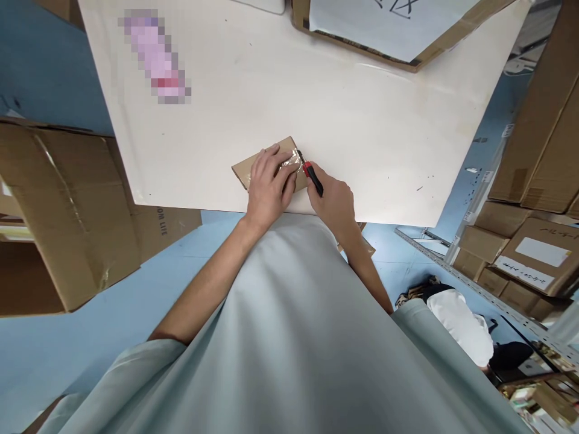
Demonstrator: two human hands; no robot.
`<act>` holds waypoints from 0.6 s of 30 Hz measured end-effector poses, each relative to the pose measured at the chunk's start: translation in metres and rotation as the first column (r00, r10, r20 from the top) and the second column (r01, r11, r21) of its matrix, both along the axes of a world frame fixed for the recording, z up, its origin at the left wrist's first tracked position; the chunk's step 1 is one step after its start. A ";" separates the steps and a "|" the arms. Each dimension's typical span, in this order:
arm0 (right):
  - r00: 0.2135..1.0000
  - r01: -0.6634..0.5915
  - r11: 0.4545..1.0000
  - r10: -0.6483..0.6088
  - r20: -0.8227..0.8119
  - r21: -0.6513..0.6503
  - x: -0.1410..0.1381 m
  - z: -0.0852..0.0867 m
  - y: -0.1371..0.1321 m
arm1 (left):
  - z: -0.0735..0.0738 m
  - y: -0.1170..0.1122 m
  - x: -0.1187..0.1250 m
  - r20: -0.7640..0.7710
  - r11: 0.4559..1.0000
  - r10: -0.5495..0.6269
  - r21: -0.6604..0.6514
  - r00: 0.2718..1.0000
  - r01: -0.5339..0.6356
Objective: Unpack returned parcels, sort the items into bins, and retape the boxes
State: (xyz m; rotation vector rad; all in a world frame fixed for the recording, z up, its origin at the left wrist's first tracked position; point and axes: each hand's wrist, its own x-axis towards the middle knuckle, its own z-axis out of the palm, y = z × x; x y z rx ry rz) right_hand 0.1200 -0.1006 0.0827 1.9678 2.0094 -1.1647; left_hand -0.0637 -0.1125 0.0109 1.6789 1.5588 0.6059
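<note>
A small flat cardboard parcel (253,166) wrapped in clear tape lies near the front edge of a white table (344,126). My left hand (268,188) rests on top of it, fingers spread and pressing it down. My right hand (332,201) is closed around a red and black utility knife (313,177), whose tip touches the parcel's taped right end.
A large open cardboard box (67,211) stands on the blue floor to the left. Another box with a white sheet (393,30) sits at the table's far edge. Metal shelving with stacked boxes (525,241) fills the right side. A blurred pinkish object (156,57) lies on the table's far left.
</note>
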 end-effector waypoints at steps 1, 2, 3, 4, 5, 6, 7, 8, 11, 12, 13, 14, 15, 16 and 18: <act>1.000 -0.004 1.000 0.004 0.002 -0.005 0.000 -0.001 0.002 | -0.001 0.000 0.000 -0.003 1.000 0.004 0.001 1.000 -0.004; 1.000 -0.008 1.000 0.008 0.006 -0.008 0.000 -0.001 0.003 | -0.002 -0.001 0.001 -0.005 1.000 0.006 0.003 1.000 -0.006; 1.000 -0.012 1.000 0.012 0.011 -0.008 0.000 -0.002 0.003 | -0.002 -0.001 0.001 -0.007 1.000 0.006 0.004 1.000 -0.006; 1.000 -0.017 1.000 0.017 0.016 -0.005 -0.001 -0.002 0.004 | -0.003 -0.001 0.001 -0.009 1.000 0.007 0.007 1.000 -0.007; 0.999 -0.022 1.000 0.022 0.023 -0.002 -0.001 -0.001 0.004 | -0.003 -0.001 0.001 -0.013 1.000 0.009 0.012 1.000 -0.009; 0.999 -0.027 1.000 0.027 0.033 0.000 -0.002 -0.001 0.004 | -0.003 -0.001 0.001 -0.020 1.000 0.010 0.017 1.000 -0.009; 0.998 -0.032 0.999 0.032 0.049 -0.003 -0.004 0.001 0.003 | -0.004 -0.001 0.001 -0.029 1.000 0.010 0.023 1.000 -0.009; 0.997 -0.037 0.999 0.038 0.071 -0.011 -0.007 0.002 0.003 | -0.004 -0.001 0.001 -0.039 1.000 0.009 0.030 0.999 -0.007; 0.985 -0.044 0.998 0.052 0.162 -0.054 -0.019 0.009 0.002 | -0.005 -0.002 0.001 -0.057 0.999 -0.001 0.041 0.998 0.003; 0.980 -0.042 0.997 0.053 0.189 -0.062 -0.024 0.011 0.003 | -0.005 -0.002 0.001 -0.055 0.999 -0.002 0.043 0.998 0.004; 0.977 -0.041 0.997 0.053 0.209 -0.063 -0.030 0.013 0.003 | -0.005 -0.002 0.001 -0.051 0.999 0.001 0.043 0.999 0.002; 0.974 -0.038 0.998 0.050 0.220 -0.058 -0.034 0.014 0.004 | -0.005 -0.002 0.001 -0.043 0.999 0.006 0.041 0.999 -0.004; 0.973 -0.036 0.998 0.047 0.227 -0.051 -0.039 0.015 0.005 | -0.005 -0.002 0.002 -0.033 0.999 0.013 0.039 0.999 -0.012; 0.971 -0.033 0.998 0.042 0.234 -0.045 -0.042 0.016 0.006 | -0.005 -0.003 0.002 -0.022 0.999 0.021 0.035 1.000 -0.021; 0.967 -0.028 0.999 0.036 0.252 -0.036 -0.046 0.017 0.007 | -0.005 -0.003 0.002 0.002 0.999 0.028 0.024 1.000 -0.029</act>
